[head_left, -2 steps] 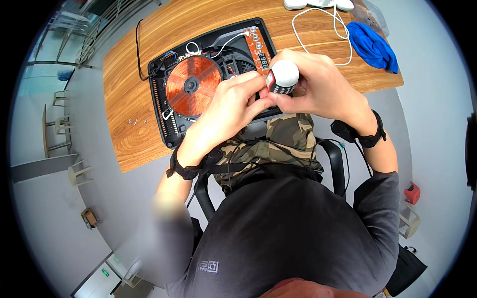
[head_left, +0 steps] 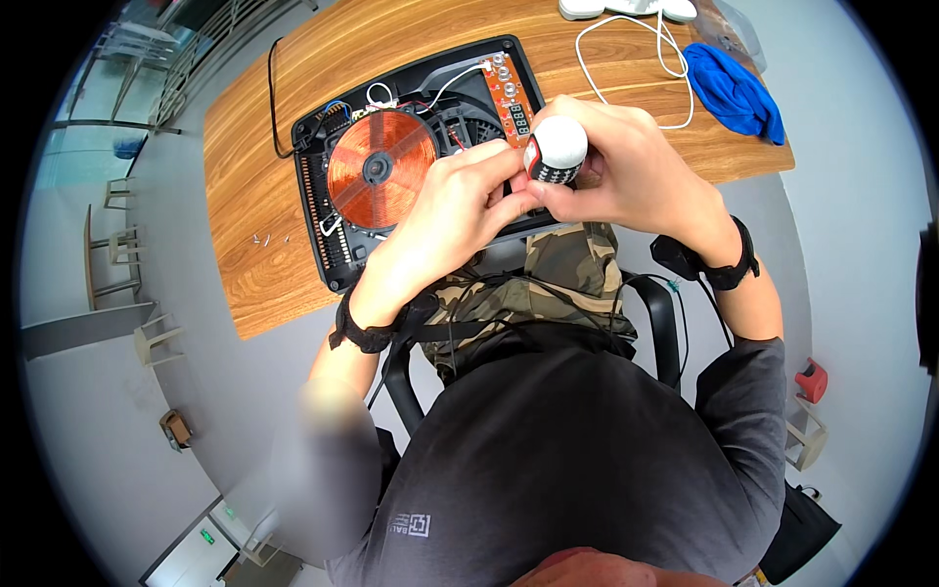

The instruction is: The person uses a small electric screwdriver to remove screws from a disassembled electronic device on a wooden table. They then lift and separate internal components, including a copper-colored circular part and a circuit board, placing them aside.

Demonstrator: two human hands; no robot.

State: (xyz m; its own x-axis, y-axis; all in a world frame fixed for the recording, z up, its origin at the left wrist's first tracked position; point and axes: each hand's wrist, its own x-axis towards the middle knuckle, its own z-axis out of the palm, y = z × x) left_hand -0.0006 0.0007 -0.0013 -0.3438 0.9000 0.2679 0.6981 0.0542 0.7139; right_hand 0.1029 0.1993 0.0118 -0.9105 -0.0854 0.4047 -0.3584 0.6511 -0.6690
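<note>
An opened induction cooker (head_left: 311, 210) lies on the wooden table, its copper coil (head_left: 354, 161) and orange circuit board (head_left: 515, 115) exposed. My right hand (head_left: 636, 161) is wrapped round a screwdriver (head_left: 560, 147) with a thick white, red and black handle, seen end-on. Its shaft and tip are hidden below the hands, over the cooker's near right corner. Against the handle's left side, my left hand (head_left: 474, 196) is closed, thumb and fingers pinched together. What those fingers hold, if anything, is hidden. The two hands meet at the thumbs.
A blue cloth (head_left: 734, 93) lies at the table's right end, beside a white cable (head_left: 585, 61) and a white power strip (head_left: 626, 8). Left of the cooker are a black cord (head_left: 271, 98) and several tiny screws (head_left: 266, 240). Black wires (head_left: 489, 284) cross my lap.
</note>
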